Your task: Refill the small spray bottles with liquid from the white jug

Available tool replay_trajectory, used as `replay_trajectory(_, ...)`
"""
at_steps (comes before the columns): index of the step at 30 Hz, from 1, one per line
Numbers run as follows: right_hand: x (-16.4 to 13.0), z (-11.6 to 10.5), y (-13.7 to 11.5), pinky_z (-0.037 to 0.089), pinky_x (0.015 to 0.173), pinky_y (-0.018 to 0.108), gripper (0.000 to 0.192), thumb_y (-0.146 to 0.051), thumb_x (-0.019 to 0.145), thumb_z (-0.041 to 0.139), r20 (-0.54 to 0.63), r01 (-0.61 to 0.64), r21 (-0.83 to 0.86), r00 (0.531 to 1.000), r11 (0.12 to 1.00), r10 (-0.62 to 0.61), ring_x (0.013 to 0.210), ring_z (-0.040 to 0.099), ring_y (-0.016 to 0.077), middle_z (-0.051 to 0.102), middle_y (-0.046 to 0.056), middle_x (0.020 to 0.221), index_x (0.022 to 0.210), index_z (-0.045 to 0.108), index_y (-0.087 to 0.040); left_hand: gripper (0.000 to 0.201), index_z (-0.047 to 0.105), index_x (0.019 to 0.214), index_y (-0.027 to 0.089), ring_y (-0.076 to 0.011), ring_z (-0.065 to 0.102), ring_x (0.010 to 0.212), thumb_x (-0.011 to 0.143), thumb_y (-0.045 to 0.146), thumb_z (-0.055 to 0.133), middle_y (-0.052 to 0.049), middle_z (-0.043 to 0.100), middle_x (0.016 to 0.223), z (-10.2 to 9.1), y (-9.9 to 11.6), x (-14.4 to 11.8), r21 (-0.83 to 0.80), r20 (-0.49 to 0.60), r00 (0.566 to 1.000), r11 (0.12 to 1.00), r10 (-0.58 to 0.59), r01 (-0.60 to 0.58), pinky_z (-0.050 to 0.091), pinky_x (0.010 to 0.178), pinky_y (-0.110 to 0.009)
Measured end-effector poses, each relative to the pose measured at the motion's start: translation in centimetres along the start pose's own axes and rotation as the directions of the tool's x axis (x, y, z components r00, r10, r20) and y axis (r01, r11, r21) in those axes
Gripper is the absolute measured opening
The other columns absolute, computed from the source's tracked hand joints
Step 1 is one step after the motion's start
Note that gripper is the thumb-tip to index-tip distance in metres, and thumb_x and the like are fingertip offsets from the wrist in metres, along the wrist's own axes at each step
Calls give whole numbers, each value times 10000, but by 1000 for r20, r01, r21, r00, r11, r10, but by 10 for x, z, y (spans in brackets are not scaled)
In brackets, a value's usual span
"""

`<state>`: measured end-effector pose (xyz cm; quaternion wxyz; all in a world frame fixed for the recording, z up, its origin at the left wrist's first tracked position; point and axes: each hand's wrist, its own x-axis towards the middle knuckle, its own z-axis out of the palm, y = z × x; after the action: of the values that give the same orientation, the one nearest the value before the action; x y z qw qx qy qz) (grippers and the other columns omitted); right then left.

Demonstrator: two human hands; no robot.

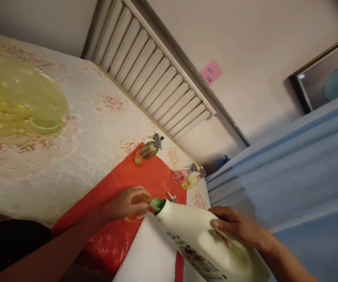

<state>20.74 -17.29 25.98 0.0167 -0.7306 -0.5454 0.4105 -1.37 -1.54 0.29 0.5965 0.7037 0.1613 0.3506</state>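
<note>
Smooth, slightly glossy white plastic jug [204, 239]; clear plastic spray bottles [146, 152]; glossy, crinkled red plastic sheet [119, 235]; matt, embossed floral tablecloth [92, 129]; translucent yellow plastic cover [16, 98]; matt blue cloth [289, 176].

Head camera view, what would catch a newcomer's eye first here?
Most striking is the big white jug at the bottom, tipped by the right hand so its green spout meets a small orange bottle held by the left hand. They sit over a bright red sheet on the floral tablecloth. Further back, three spray bottles stand on the table, one greenish and two near the table's far corner.
</note>
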Motion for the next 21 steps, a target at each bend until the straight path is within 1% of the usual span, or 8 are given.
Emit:
replay_trajectory(2, 0, 0, 0, 342, 493, 209, 487, -622, 870, 588, -2, 1, 5, 1000, 1000, -1, 528, 443, 89, 548, -2, 670, 840, 612, -137, 235, 682, 984, 178, -215, 640, 989, 814, 330, 626, -51, 668, 1018, 1, -1, 0, -1, -8, 1000, 1000, -1, 1, 504, 902, -335)
replay_trajectory(5, 1, 0, 1, 340, 492, 210, 490, -620, 869, 594, -4, -10, 13, 1000, 1000, 10, 517, 433, 88, 532, -14, 630, 858, 622, -132, 248, 685, 986, 181, -230, 642, 1001, 804, 341, 636, -58, 671, 1027, 1, -5, 0, 0, -9, 1000, 1000, 6, -6, 504, 910, -348)
replay_trajectory(10, 0, -1, 3, 334, 496, 205, 474, -607, 881, 591, 3, -16, 21, 1000, 1000, 16, 505, 421, 81, 508, -30, 602, 873, 618, -133, 257, 685, 979, 194, -230, 647, 997, 784, 356, 642, -52, 676, 1019, 0, -9, 1, 9, -9, 1000, 1000, 14, -14, 510, 900, -323)
replay_trajectory(14, 0, -1, 4, 344, 503, 207, 471, -606, 875, 600, -1, -22, 31, 1000, 999, 22, 506, 424, 83, 506, -32, 589, 859, 612, -136, 273, 678, 979, 196, -230, 644, 988, 773, 370, 635, -54, 680, 1020, 0, -8, 1, 21, -8, 1000, 1000, 16, -16, 511, 891, -315)
replay_trajectory(21, 1, -1, 2, 340, 501, 219, 447, -603, 876, 599, 4, -14, 32, 1000, 999, 14, 497, 426, 91, 531, -24, 597, 860, 627, -158, 261, 673, 976, 203, -241, 640, 992, 792, 383, 635, -59, 675, 1026, 0, -6, 1, 4, 3, 1000, 1000, 12, -12, 507, 895, -335)
